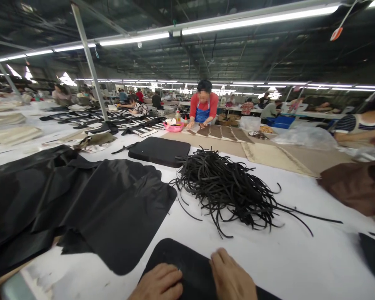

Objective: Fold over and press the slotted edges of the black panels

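A black panel with rounded corners (181, 266) lies on the white table at the bottom of the view, its near part cut off by the frame. On its left part rests my left hand (159, 283), palm down, with its fingers lying on the black surface. My right hand (233, 277) is at the panel's upper right edge, its fingers bent together over that edge; its thumb is hidden. Just beyond both hands, a tangled heap of narrow black strips (228, 187) spreads over the table.
Large black sheets (112, 212) lie at left. A stack of black rounded panels (159, 150) sits behind the strips. Brown material (359, 183) lies at right. Across the table, a person in a red top (203, 104) leans over brown pieces (221, 132) beside a pink basket (174, 126).
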Motion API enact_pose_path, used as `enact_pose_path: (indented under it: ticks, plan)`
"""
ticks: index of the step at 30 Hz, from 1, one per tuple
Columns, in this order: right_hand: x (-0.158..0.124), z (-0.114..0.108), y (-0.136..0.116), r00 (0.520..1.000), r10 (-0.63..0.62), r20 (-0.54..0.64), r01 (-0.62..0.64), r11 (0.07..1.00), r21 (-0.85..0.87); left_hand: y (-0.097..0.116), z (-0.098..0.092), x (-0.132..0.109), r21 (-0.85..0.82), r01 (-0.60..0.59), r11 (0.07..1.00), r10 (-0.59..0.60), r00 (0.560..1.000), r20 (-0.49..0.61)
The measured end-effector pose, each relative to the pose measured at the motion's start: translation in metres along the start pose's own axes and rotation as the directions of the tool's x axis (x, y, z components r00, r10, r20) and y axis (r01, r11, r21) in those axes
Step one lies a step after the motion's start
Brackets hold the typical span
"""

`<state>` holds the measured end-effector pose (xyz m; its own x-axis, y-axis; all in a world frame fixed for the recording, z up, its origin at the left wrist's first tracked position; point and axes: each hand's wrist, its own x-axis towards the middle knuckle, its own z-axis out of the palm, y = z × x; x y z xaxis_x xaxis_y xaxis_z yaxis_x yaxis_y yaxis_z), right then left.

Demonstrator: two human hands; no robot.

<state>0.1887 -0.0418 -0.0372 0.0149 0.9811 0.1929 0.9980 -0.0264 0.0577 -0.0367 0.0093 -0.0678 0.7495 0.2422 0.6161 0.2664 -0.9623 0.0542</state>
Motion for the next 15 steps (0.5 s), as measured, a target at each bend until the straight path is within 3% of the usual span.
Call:
enact_pose_path:
  ticks: [2,4,7,9,12,15]
  plan:
    - [0.044,-0.004,-0.021,1.000,-0.019,0.017,0.019,1.000,0.007,-0.001,0.007,0.012,-0.070,0.094,0.993,-0.097,0.995,-0.035]
    - [0.079,-0.004,-0.036,0.995,0.049,0.091,-0.048,0.999,-0.018,-0.004,0.004,0.028,-0.171,0.224,0.960,-0.219,0.975,0.044]
    - [0.100,0.000,-0.045,0.986,0.069,0.151,-0.068,0.998,-0.014,-0.011,-0.012,0.055,-0.291,0.505,0.813,-0.439,0.859,0.263]
    - [0.095,0.000,-0.045,0.988,0.017,0.155,-0.020,1.000,0.020,-0.017,-0.020,0.070,-0.359,0.608,0.708,-0.516,0.793,0.325]
    - [0.068,-0.005,-0.036,0.986,-0.052,0.157,0.042,0.997,0.069,-0.027,-0.021,0.080,-0.431,0.627,0.649,-0.478,0.777,0.410]
    - [0.031,-0.007,-0.016,0.985,-0.079,0.156,0.065,0.994,0.090,-0.032,-0.014,0.081,-0.382,0.654,0.653,-0.444,0.739,0.507]
